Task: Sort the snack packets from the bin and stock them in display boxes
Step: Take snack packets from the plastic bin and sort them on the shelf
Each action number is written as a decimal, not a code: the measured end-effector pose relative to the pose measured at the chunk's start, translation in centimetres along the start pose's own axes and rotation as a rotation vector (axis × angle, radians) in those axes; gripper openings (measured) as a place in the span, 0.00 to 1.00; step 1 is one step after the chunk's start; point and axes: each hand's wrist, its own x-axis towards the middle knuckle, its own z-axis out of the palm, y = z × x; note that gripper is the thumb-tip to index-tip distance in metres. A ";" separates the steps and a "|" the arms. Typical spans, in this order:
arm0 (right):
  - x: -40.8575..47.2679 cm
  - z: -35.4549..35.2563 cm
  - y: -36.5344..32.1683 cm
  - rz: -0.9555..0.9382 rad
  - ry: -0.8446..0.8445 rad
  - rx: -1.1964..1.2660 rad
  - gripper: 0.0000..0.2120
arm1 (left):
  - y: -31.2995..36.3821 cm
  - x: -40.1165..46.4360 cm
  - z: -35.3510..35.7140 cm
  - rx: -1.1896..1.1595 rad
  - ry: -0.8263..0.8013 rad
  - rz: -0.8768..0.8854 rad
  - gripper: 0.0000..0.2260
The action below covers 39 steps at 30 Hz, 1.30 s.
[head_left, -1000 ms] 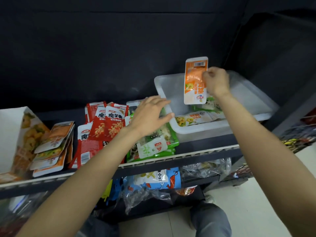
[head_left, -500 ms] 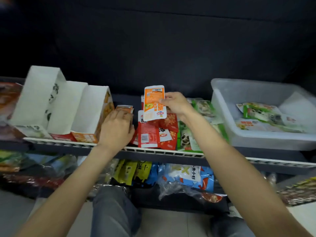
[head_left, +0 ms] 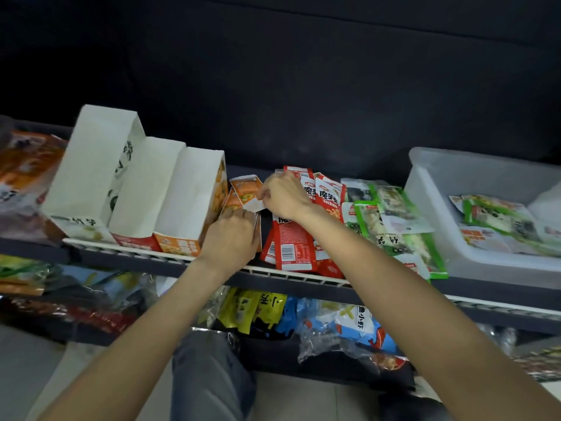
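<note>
I have the right hand [head_left: 283,197] over the shelf [head_left: 303,273], its fingers pinching the lower white edge of an orange packet [head_left: 247,189] and laying it onto the orange pile [head_left: 233,205] that sits just beside the right wall of the orange display box [head_left: 189,202]. I hold it by the edge so the face stays flat and it lands square on the others. My left hand [head_left: 232,235] rests on the near end of that pile, fingers curled over the stack's front edge; I judge it is steadying the stack so nothing slides toward the shelf's front lip while the new packet goes on.

The sorting is laid out by colour along the shelf: orange at the boxes, a red pile [head_left: 299,226] in the middle under my right forearm, a green pile [head_left: 391,223] to its right, and the clear bin [head_left: 431,189] at the shelf's right end. Keeping each kind in its own heap should let me load a box in one go. Three display boxes stand in a row at the left end, open tops tilted back; I cannot see inside them. The bin has several green and pale packets left, so I reckon sorting is well along but unfinished, and boxing has yet to start in earnest.
</note>
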 end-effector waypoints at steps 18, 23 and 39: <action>0.0 0.1 -1.1 0.097 -0.072 0.033 0.22 | -0.8 -0.3 -0.8 -0.214 0.165 0.061 0.14; -6.5 -4.4 2.8 0.053 0.196 0.147 0.17 | 2.5 0.9 -2.3 -0.287 0.269 0.114 0.13; -21.2 -14.7 28.0 0.369 -0.134 -0.009 0.26 | 24.8 7.9 0.8 -0.450 -0.080 0.528 0.23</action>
